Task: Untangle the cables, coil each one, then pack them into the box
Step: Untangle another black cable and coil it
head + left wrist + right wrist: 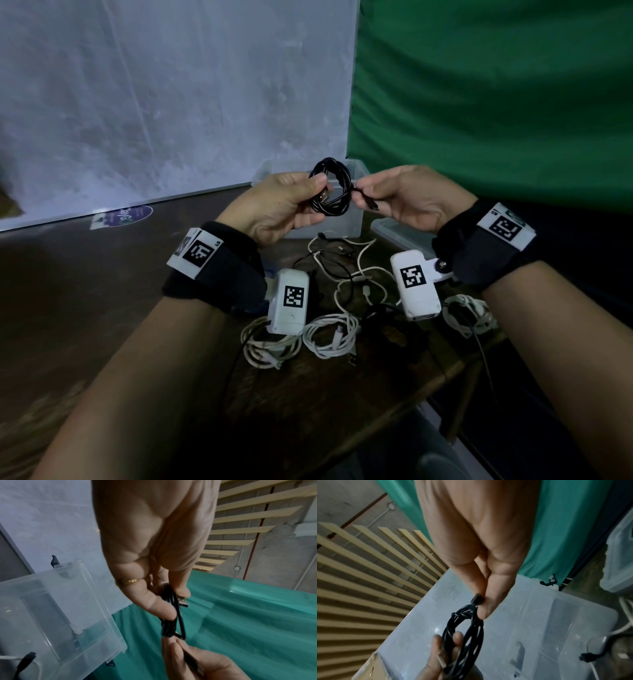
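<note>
A coiled black cable (331, 186) is held up in front of the clear plastic box (349, 224). My left hand (291, 202) grips the coil (172, 615) between thumb and fingers, its USB plug sticking out by the thumb. My right hand (387, 202) pinches the cable's free end near the small plug (371, 204), right at the coil's edge (465, 628). On the table below lie tangled white and black cables (346, 270) and several coiled white cables (330, 335).
The box's lid (400, 233) lies right of the box. A white board (171, 102) and a green cloth (496, 96) stand behind. The wooden table's front right edge (442, 373) is near, with another white coil (469, 313) by it.
</note>
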Demonstrator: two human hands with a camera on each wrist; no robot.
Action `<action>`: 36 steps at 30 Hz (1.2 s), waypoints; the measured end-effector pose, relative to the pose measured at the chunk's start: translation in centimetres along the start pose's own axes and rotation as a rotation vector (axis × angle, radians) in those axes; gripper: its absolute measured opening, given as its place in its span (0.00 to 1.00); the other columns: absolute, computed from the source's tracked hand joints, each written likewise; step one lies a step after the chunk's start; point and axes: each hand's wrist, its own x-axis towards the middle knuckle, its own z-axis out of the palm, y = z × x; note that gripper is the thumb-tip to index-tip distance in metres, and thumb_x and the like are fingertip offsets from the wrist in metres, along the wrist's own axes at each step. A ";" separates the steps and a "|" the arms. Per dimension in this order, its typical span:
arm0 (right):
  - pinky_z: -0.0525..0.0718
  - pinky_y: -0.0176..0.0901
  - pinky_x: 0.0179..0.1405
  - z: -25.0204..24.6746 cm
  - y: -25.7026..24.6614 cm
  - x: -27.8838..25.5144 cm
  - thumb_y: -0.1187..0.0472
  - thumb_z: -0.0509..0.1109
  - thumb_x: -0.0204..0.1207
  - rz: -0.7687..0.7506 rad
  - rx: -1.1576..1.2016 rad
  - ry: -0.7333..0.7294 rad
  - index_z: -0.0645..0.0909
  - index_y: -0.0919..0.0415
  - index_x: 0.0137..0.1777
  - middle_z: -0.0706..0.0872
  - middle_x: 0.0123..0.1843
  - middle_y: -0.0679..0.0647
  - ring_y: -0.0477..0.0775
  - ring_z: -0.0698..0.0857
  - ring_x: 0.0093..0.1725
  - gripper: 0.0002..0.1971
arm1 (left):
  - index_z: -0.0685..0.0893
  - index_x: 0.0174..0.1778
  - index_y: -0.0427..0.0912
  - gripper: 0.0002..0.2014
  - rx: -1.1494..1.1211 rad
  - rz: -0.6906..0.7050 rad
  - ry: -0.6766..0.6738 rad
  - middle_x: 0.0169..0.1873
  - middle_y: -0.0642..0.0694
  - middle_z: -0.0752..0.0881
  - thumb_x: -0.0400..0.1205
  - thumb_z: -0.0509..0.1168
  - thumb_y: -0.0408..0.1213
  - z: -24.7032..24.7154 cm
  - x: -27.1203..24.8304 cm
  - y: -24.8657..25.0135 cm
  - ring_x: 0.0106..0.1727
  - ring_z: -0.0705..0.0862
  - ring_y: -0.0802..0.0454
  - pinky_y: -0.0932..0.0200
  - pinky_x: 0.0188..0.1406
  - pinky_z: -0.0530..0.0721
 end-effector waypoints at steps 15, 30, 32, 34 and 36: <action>0.83 0.26 0.26 0.3 0.8 0.0 0.70 0.68 0.76 0.034 0.088 -0.020 0.82 0.67 0.43 0.88 0.31 0.53 0.40 0.83 0.25 0.03 | 0.82 0.46 0.41 0.10 -0.048 0.026 -0.041 0.40 0.49 0.86 0.86 0.57 0.39 0.5 0.8 -1.5 0.40 0.82 0.59 0.71 0.36 0.82; 0.88 0.43 0.33 2.0 1.7 0.7 0.70 0.63 0.81 -0.080 0.130 -0.070 0.72 0.61 0.47 0.84 0.42 0.61 0.52 0.89 0.34 0.05 | 0.82 0.53 0.40 0.12 -0.109 0.028 -0.053 0.42 0.51 0.89 0.86 0.56 0.40 0.1 0.9 -1.4 0.39 0.86 0.62 0.72 0.37 0.84; 0.88 0.44 0.35 2.2 1.5 0.7 0.71 0.61 0.82 -0.065 0.151 -0.101 0.72 0.65 0.55 0.84 0.44 0.62 0.52 0.89 0.36 0.05 | 0.82 0.53 0.39 0.12 -0.123 0.026 -0.066 0.40 0.52 0.90 0.87 0.55 0.39 0.0 0.8 -1.2 0.38 0.86 0.62 0.72 0.37 0.84; 0.88 0.45 0.36 2.2 1.3 0.8 0.70 0.59 0.83 -0.053 0.179 -0.133 0.71 0.63 0.63 0.83 0.45 0.63 0.53 0.89 0.37 0.11 | 0.82 0.54 0.37 0.12 -0.147 0.024 -0.096 0.41 0.51 0.90 0.86 0.56 0.38 -0.1 0.7 -1.1 0.40 0.87 0.61 0.72 0.38 0.85; 0.88 0.46 0.35 2.2 1.0 0.8 0.70 0.59 0.83 -0.041 0.200 -0.136 0.70 0.62 0.64 0.84 0.45 0.63 0.53 0.89 0.36 0.12 | 0.82 0.57 0.36 0.11 -0.171 0.024 -0.138 0.46 0.49 0.90 0.85 0.57 0.35 -0.4 0.6 -1.1 0.46 0.88 0.60 0.71 0.42 0.85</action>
